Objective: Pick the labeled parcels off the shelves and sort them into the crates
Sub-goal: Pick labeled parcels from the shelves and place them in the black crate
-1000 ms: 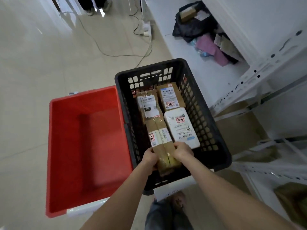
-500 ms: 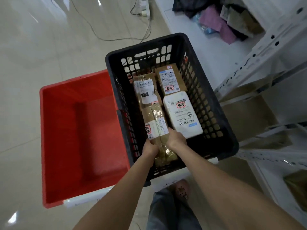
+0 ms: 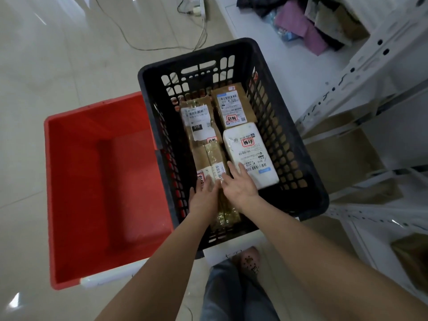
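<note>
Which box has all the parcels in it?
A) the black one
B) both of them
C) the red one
A: the white parcel and the brown parcels all lie inside the black crate, while the red crate shows only its bare floor.

Up top, a glossy pale floor [image 3: 58, 66], streaked with glare at the left and bottom corner. Right at the upper edge, a white power strip [image 3: 199, 8], partly cut off by the frame, with a thin cable [image 3: 143, 48] looping out across the tiles and back toward it. Off to the right of that, a low white ledge [image 3: 266, 61] carrying a jumbled heap: dark cloth [image 3: 257, 5] at the back, a purple piece [image 3: 303, 31] draped in front, a blue packet [image 3: 286, 34] peeking out beside it. Down at bottom centre, a blue denim leg [image 3: 231, 293] and, just beyond it, a pale shoe [image 3: 249, 262] speckled with small dark marks, flat on the floor.
</note>
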`<state>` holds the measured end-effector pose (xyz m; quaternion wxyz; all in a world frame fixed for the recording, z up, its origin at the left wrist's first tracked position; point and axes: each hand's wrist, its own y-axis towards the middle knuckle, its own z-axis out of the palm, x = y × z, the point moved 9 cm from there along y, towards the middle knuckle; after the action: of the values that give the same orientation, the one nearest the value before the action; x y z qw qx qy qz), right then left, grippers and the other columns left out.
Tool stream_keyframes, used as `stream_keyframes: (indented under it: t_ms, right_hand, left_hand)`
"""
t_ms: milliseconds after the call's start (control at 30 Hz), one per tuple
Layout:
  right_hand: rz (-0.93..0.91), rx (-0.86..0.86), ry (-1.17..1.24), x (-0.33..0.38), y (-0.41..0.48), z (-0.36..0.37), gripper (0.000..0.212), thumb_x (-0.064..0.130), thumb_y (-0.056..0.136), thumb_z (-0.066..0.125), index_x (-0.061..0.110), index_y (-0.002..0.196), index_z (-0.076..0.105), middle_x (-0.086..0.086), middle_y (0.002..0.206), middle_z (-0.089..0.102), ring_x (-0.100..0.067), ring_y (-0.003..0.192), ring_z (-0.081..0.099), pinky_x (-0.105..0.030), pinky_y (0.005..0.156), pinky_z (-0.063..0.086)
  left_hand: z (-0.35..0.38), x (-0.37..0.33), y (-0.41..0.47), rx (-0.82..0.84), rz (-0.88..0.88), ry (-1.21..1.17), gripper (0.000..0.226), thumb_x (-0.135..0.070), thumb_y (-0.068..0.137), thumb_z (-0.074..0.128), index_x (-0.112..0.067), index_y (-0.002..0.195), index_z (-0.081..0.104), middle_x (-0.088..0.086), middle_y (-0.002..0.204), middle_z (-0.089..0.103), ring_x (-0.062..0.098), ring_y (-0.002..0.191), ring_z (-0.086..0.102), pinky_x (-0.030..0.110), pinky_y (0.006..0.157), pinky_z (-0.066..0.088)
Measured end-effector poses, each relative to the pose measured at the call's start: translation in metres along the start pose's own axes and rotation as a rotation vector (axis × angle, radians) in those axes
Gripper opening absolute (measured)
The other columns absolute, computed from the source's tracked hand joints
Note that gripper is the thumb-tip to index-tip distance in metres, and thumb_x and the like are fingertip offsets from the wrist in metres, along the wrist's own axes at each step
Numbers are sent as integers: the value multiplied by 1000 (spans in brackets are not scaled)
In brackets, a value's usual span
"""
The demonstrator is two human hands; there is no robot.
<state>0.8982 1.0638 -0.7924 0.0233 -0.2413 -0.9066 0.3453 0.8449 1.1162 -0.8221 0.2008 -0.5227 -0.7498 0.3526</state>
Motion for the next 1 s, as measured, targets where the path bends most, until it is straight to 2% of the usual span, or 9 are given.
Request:
stream_keyframes:
  t_ms: [100,267,367,500,633,733,833,1000]
  right_hand:
    - [-15,26,-21,2,6,7,64,25,95,53,18,152,24,-5,161,12,-37,146,-12,-59,113,-11]
    - [26,72,-23,-7,12,22,62,27,96,50,19,151,23,-3,161,9,-36,146,-14,-61,111,-12]
    - [16,50,17,-7,8,18,53,25,97,45,19,148,31,-5,160,13,-34,147,-12,-59,113,-11]
    - [29,-5,89,-24,-18,-2,51,18,94,52,18,143,39,-11,157,19,-34,148,-5,-55,118,-4]
    - [123,-28,186,-45,-60,-16,57,12,89,58,16,142,38,-16,155,20,-34,148,-4,-53,118,-1]
    - [231,-77,339,-62,-94,-29,52,19,93,53,19,142,38,-12,155,22,-31,148,-2,-50,119,-1]
    - [345,-119,466,-83,-136,-44,61,28,92,56,22,147,31,-9,155,21,-29,148,0,-49,120,4]
    - [582,-207,576,-120,-227,-54,59,27,93,57,21,146,33,-8,157,19,-28,148,2,-48,120,6]
  left_hand:
    - [4,-1,6,-2,-11,18,92,-17,89,61,-25,152,-4,7,159,-11,34,146,-3,50,117,12]
    - [14,-9,13,7,18,18,84,-25,90,59,-32,151,1,11,158,-12,36,144,2,52,114,18]
    - [12,-10,7,0,35,16,81,-27,90,58,-33,150,5,13,157,-9,35,144,7,51,113,22]
    - [-7,-8,-18,-24,-7,5,75,-22,89,61,-24,148,15,16,156,2,36,140,18,48,107,32]
    - [-50,-19,-52,-82,1,68,72,-17,89,59,-19,148,18,14,155,11,31,139,23,43,103,38]
    - [-82,-36,-78,-130,55,139,74,-11,87,60,-17,148,19,12,150,22,29,135,30,39,97,42]
    - [-111,-59,-102,-182,107,191,70,-13,87,61,-17,146,24,10,142,33,27,128,39,35,89,46]
    - [-146,-127,-148,-226,303,292,73,-16,88,61,-15,148,19,11,150,23,31,132,35,42,91,47]
